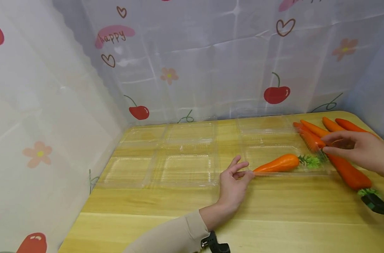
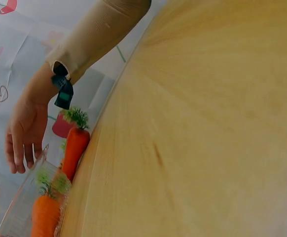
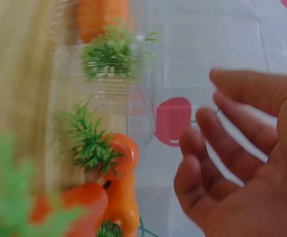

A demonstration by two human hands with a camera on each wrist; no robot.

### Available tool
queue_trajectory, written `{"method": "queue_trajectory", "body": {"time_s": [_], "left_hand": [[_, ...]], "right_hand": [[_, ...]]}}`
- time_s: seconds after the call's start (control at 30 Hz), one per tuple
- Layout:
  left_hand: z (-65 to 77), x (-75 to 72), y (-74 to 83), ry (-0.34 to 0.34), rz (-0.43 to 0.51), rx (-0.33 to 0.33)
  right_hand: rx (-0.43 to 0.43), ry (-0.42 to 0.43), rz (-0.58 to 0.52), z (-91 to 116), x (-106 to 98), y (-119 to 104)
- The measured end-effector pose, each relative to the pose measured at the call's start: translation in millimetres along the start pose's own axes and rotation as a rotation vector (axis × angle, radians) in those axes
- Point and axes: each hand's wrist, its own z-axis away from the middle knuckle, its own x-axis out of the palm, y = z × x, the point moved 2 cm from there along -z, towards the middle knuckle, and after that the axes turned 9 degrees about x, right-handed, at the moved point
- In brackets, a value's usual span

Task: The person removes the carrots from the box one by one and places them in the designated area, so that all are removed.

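Note:
An orange carrot (image 1: 279, 164) with a green leafy top lies in the near half of an opened clear plastic box (image 1: 268, 149). My left hand (image 1: 234, 182) pinches the box's near-left corner between thumb and finger, right beside the carrot's tip. Over the box's right end, my right hand (image 1: 358, 149) has loosely bent fingers with nothing between them; the right wrist view shows its palm and fingers apart from the leafy top (image 3: 111, 54). A bigger red-orange carrot (image 1: 350, 172) lies below that hand, its leaves toward the near right.
Several more carrots (image 1: 332, 123) lie at the table's back right, partly behind my right hand. Two more opened clear boxes (image 1: 189, 168) (image 1: 128, 170) stand side by side on the left of the wooden table (image 1: 166, 225). A printed curtain (image 1: 211, 70) hangs along the back edge.

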Motion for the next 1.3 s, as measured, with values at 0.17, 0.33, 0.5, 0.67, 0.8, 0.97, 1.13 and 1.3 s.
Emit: {"method": "queue_trajectory", "body": {"time_s": [0.17,0.33,0.5,0.67,0.8,0.97,1.13,1.3], "left_hand": [[-0.8,1.1,0.2,0.008,0.003,0.000],[-0.2,3.2,-0.7,-0.001,0.011,-0.001],[1.1,3.5,-0.8,-0.004,0.013,-0.007],[2.5,2.5,-0.9,0.003,0.013,-0.017],[2.7,1.1,-1.0,0.009,0.009,-0.015],[2.5,-0.2,-1.3,0.017,0.012,-0.020],[2.4,0.0,-1.1,0.019,0.017,-0.027],[1.7,0.5,-0.1,0.018,0.015,-0.022]], "right_hand": [[-0.039,-0.123,-0.075,-15.9,-0.8,-6.2],[-0.068,-0.213,-0.145,-25.1,-0.2,-10.3],[-0.146,-0.314,-0.197,-32.9,3.4,-21.5],[-0.292,-0.452,-0.265,-40.8,5.9,-33.4],[-0.404,-0.548,-0.266,-47.1,7.3,-40.9],[-0.448,-0.630,-0.271,-54.8,14.0,-49.2],[-0.437,-0.692,-0.278,-62.4,23.0,-51.8],[-0.390,-0.709,-0.256,-69.2,29.2,-52.1]]}}
